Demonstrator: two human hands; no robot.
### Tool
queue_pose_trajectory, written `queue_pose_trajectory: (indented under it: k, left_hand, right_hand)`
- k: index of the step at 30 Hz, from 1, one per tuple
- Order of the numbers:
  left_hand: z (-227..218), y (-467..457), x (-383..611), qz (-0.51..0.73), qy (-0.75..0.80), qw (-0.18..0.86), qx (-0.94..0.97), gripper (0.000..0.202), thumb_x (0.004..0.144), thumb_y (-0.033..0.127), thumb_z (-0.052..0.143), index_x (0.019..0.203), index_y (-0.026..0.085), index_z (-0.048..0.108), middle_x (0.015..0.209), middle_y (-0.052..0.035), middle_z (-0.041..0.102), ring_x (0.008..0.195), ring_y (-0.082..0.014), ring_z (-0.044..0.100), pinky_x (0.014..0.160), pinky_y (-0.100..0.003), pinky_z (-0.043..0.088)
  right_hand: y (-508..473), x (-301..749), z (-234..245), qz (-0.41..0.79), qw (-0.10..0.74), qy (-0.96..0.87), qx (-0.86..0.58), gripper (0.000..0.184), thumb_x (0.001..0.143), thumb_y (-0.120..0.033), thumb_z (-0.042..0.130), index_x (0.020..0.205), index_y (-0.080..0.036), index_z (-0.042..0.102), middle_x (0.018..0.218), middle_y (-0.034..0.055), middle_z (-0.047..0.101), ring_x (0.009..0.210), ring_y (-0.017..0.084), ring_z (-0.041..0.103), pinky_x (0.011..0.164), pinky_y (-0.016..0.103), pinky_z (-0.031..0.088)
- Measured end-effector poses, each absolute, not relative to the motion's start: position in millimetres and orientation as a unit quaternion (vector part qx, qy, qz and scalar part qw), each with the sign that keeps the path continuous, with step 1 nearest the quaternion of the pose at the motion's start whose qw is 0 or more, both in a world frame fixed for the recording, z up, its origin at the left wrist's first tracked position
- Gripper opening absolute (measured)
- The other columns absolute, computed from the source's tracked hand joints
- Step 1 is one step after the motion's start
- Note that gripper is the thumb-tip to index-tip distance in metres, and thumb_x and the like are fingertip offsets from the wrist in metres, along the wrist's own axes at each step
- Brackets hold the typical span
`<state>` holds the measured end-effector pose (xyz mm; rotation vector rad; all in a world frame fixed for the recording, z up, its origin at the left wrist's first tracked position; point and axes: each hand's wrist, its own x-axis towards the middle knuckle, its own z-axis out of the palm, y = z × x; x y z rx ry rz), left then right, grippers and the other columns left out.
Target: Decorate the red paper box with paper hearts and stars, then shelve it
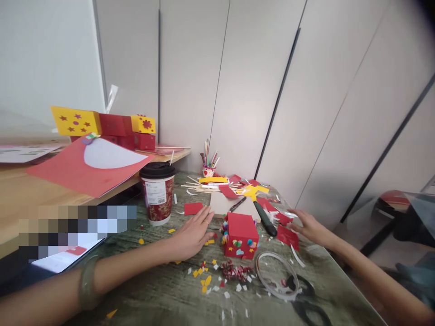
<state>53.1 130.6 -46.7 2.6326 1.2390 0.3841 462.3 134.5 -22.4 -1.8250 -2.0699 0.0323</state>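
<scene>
My left hand [193,234] lies low over the table with its fingers stretched out, just left of a red paper box [240,234]. Colourful stickers, stars and hearts decorate the box's sides. At the table's right side, my right hand [308,226] reaches over scraps of red paper [287,237] with its fingers apart. A small shiny strip [291,214] shows by its fingertips; whether they touch it I cannot tell. Between box and right hand lies a dark green cutter [265,219]. A roll of clear tape [258,274] and black scissors [307,301] lie nearer me.
A lidded paper cup [157,199] stands left, beside a wooden shelf [20,190] carrying red and yellow boxes [115,124] and a red card [68,167]. Thin sticks [193,186] and a pen pot [208,171] are at the back. Paper bits [205,283] litter the front.
</scene>
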Motion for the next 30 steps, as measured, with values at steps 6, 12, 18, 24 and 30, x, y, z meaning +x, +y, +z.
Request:
queue_pose_trajectory:
  k: [6,12,18,24,30]
  left_hand:
    - [-43.8,160.4,65.7,0.142,0.401,0.077,0.902,0.053,0.087,0.028,0.033,0.139,0.018,0.024,0.149,-0.0079,0.009,0.137,-0.0262,0.006,0.108,-0.044,0.023]
    - [-41.9,191.6,79.7,0.125,0.373,0.103,0.913,0.058,0.087,0.039,0.035,0.14,0.02,0.021,0.149,-0.0102,0.01,0.137,-0.0263,0.006,0.109,-0.043,0.02]
    - [-40.1,200.8,89.1,0.101,0.37,0.1,0.918,0.06,0.086,0.033,0.038,0.14,0.018,0.019,0.148,-0.0122,0.009,0.136,-0.0269,0.007,0.108,-0.044,0.02]
    - [-41.2,202.4,87.6,0.092,0.357,0.092,0.925,0.061,0.085,0.027,0.037,0.141,0.024,0.012,0.149,-0.0087,0.009,0.137,-0.0251,0.006,0.108,-0.047,0.018]
    - [-38.5,200.5,80.9,0.052,0.381,0.075,0.92,0.066,0.078,0.021,0.047,0.138,0.023,0.021,0.148,-0.0129,0.01,0.136,-0.0302,0.008,0.104,-0.055,0.021]
  right_hand:
    - [167.8,446.8,-57.2,0.008,0.148,-0.767,-0.625,0.067,0.076,-0.055,0.041,0.127,-0.011,0.044,0.132,0.0155,0.042,0.122,0.031,0.037,0.101,0.049,0.029]
    - [162.9,424.1,-52.2,0.021,0.128,-0.816,-0.563,0.042,0.087,-0.04,0.033,0.112,-0.018,0.059,0.125,0.0076,0.052,0.119,0.024,0.043,0.101,0.041,0.033]
    - [141.6,405.2,-40.8,0.022,0.136,-0.81,-0.57,0.034,0.09,-0.032,0.034,0.106,-0.023,0.062,0.116,0.0045,0.059,0.106,0.023,0.055,0.09,0.037,0.043]
    - [131.1,375.7,-39.7,0.04,0.151,-0.826,-0.541,0.032,0.091,-0.03,0.034,0.111,-0.027,0.059,0.117,0.0018,0.058,0.106,0.021,0.054,0.09,0.034,0.043]
    - [124.7,349.9,-37.7,0.026,0.128,-0.843,-0.522,0.031,0.09,-0.025,0.035,0.112,-0.026,0.057,0.119,0.0006,0.057,0.109,0.019,0.052,0.091,0.032,0.043]
